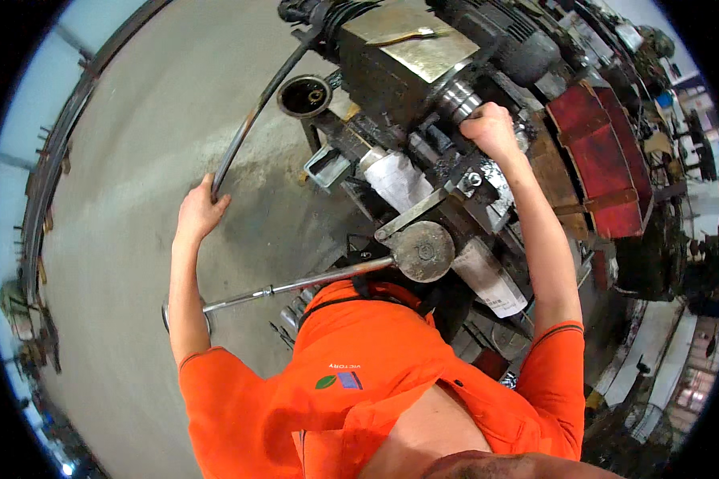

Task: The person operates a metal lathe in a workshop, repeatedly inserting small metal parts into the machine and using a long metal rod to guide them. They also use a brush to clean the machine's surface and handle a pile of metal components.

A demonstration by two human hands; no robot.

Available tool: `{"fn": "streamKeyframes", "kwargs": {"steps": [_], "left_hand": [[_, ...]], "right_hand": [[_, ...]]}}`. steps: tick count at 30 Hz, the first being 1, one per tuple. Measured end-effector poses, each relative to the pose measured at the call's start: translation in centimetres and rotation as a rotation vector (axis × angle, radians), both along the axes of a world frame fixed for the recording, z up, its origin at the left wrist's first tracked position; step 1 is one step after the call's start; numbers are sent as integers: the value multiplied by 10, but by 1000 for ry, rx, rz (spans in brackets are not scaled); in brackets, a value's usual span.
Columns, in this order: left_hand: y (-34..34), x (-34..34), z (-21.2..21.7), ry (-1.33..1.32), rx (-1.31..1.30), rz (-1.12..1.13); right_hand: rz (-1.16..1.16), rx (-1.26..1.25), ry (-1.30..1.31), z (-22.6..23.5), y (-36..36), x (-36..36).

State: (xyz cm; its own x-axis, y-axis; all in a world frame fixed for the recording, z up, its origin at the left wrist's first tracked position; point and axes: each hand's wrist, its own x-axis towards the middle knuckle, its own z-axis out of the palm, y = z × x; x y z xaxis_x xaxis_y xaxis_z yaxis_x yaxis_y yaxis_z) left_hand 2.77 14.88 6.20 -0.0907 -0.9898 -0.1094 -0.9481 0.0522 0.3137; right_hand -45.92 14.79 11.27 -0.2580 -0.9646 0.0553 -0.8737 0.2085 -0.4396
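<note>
We observed the left hand (200, 211) with its grip clamped on the curved metal strip (252, 120) left of the dark machine (407, 88), and the right hand (491, 128) fisted on the machine's handle beside the steel cylinder (458, 100).

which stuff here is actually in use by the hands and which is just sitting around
In use:
- left hand gripping the curved metal bar
- right hand closed on a part of the dark machine

Lying about:
- long steel lever with round disc
- red blocks
- open can
- white rolled sheets
</note>
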Motion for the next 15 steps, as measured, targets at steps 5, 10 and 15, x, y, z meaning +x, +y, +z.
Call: {"fn": "streamKeyframes", "kwargs": {"steps": [5, 10, 15], "left_hand": [[-11, 32, -35, 18, -23, 51], [-80, 82, -23, -471, -254, 10], [-145, 123, -30, -608, -499, -186]], "right_hand": [[17, -12, -37, -1, -3, 7], [18, -29, -27, 4, 4, 2], [-68, 3, 12, 14, 1, 9]]}}
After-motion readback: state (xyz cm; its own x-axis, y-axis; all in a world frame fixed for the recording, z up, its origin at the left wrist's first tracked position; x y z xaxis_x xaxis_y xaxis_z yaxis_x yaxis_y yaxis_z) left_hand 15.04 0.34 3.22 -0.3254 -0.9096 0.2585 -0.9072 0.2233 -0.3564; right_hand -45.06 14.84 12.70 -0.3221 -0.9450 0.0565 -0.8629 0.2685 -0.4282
